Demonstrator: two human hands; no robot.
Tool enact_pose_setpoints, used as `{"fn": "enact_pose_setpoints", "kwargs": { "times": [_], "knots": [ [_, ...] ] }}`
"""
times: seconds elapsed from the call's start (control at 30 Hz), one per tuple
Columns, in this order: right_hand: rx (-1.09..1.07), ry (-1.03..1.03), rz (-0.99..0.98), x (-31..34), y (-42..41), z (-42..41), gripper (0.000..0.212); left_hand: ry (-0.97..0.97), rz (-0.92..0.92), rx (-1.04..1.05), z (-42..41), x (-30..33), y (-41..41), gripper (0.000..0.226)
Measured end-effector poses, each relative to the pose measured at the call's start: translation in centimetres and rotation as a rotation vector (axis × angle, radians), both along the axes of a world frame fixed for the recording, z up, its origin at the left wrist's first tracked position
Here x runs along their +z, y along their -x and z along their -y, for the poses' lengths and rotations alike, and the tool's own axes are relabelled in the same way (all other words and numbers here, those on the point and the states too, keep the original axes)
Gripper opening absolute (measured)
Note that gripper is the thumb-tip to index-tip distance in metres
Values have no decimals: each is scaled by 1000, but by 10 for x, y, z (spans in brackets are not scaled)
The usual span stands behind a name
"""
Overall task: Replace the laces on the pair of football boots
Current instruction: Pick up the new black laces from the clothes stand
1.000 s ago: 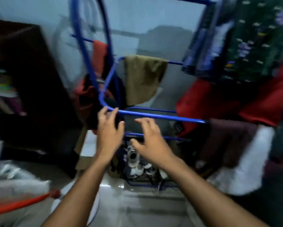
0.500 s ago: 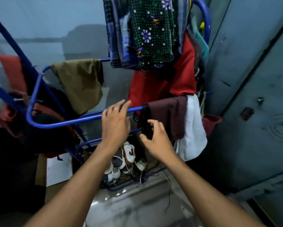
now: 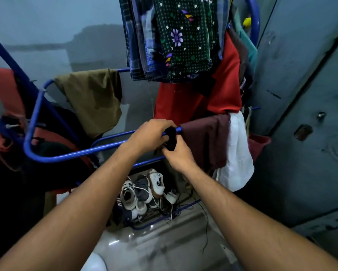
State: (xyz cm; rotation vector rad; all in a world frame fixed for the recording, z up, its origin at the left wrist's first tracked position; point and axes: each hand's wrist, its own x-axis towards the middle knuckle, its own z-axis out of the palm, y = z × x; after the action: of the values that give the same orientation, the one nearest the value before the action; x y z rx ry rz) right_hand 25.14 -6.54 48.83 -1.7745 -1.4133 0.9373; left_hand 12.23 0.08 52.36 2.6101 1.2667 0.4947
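Boots lie untouched below — both hands' fingers, apart earlier, now clamp a black bundle on the rail.

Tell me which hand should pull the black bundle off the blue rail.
Right, probably. The right hand grips the small black bundle from below, free to draw it down. The left hand curls over it atop the blue metal rail.

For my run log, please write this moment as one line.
left hand: grips black bundle | right hand: grips same bundle | place: blue rail | shoes: untouched below
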Motion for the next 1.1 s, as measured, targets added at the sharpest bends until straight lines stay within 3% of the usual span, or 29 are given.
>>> {"fn": "enact_pose_setpoints", "kwargs": {
  "times": [0.1, 0.3, 0.37, 0.53, 0.67, 0.83, 0.97, 1.1],
  "knots": [
    [-22, -11, -57, -3, 6, -5, 44, -11, -18, -3, 0, 4, 13, 37],
    [-36, -18, -148, -6, 14, -13, 14, -125, 43, 62, 8, 14, 39, 13],
    [28, -37, -201, -1, 10, -9, 15, -100, 48, 47, 10, 23, 42, 10],
    [70, -34, -464, 35, -24, 17, 28, 110, 54, -57, 18, 70, 30, 8],
    [12, -36, -641, 63, -81, 54, 26, 439, 187, -169, 39, 89, -14, 5],
    [-143, 34, -831, 47, -156, 135, 15, 839, 548, -238, 96, 46, -116, 5],
    [-260, 89, -1092, 17, -213, 219, 47, 1063, 551, -291, 159, 12, -201, 4],
    [-342, 3, -1237, -16, -260, 322, 50, 1281, 461, -317, 244, -15, -279, 5]
  ]
}}
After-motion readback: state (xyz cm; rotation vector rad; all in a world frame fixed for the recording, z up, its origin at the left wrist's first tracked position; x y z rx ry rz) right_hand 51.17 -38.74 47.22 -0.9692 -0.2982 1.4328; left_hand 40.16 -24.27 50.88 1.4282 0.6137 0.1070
